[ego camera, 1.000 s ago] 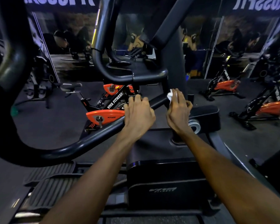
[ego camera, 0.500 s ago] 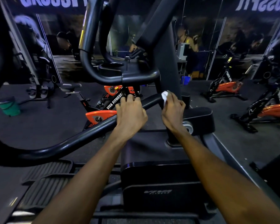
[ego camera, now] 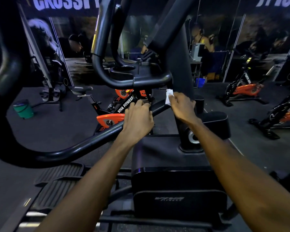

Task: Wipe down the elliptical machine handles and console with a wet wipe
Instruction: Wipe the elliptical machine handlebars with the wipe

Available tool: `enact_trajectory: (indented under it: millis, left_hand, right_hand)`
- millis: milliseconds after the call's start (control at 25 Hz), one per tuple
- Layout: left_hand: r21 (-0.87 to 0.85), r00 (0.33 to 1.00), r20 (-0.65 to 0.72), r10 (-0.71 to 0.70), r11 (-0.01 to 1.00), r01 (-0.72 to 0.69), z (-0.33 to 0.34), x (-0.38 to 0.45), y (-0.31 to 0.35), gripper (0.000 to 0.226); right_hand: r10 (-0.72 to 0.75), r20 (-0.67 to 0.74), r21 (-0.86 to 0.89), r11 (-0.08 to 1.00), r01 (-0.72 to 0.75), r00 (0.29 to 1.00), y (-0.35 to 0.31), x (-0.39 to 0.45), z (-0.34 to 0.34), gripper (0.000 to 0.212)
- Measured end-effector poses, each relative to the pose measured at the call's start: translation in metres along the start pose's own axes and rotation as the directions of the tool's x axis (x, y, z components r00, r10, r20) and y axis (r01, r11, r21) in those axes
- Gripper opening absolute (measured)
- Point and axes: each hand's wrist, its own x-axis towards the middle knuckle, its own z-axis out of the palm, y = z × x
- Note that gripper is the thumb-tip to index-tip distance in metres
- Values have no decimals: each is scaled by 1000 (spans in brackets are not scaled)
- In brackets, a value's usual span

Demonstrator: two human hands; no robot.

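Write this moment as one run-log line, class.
left hand: gripping handle bar | right hand: pressing wet wipe at bar's junction with column | console: not yet wiped

The dark rubber gym floor [ego camera: 45,131] carries everything here. A green lidded plastic bucket [ego camera: 23,109] stands towards its left edge. At the centre sits the black elliptical machine's boxy base housing [ego camera: 177,190], with ribbed black foot pedals [ego camera: 57,183] to its left. Beyond it stands an orange-and-black spin bike [ego camera: 112,113]; two more orange-and-black spin bikes [ego camera: 244,91] stand along the floor's right edge.
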Motion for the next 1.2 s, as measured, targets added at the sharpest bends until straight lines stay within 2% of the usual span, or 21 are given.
enact_trajectory:
  millis: [80, 160, 280, 400, 520, 640, 720, 880, 1080, 1200]
  left_hand:
    - [1, 999, -40, 1, 1000, -1, 1, -5, -4, 35]
    - [8, 998, -59, -7, 1000, 7, 1, -8, -7, 36]
    - [21, 999, -40, 7, 1000, -6, -3, -12, -12, 35]
    - [29, 999, -54, 9, 1000, -7, -9, -17, -21, 34]
    - [26, 996, -87, 35, 999, -33, -16, -30, -35, 29]
    - [31, 995, -81, 65, 998, -63, -31, -44, -55, 27]
    - [45, 994, -54, 94, 995, -92, -44, -57, -68, 29]
    - [55, 980, -25, 199, 979, -198, -73, -85, -101, 30]
    - [88, 963, 45, 266, 959, -269, -97, -124, -136, 28]
    - [21, 943, -1, 333, 943, -332, -106, -146, -157, 24]
  right_hand:
    - [-164, -83, -18, 986, 163, 983, -6, -9, 8, 26]
    - [-227, -180, -17, 974, 228, 957, -15, -18, 17, 21]
    - [-368, -297, -163, 929, 333, 881, -21, -35, 41, 27]
    - [-333, -327, -151, 942, 299, 885, -35, -48, 54, 33]
    - [-392, -356, -189, 919, 345, 849, -50, -61, 66, 33]
    - [-261, -408, -102, 965, 241, 875, -81, -71, 66, 24]
    - [-213, -361, 1, 974, 228, 908, -108, -81, 67, 23]
    - [-231, -157, 111, 962, 249, 960, -157, -105, 79, 36]
    - [-58, -36, 318, 946, 66, 998, -197, -136, 80, 35]
    - [-4, 7, 436, 900, 1, 1000, -238, -160, 80, 35]
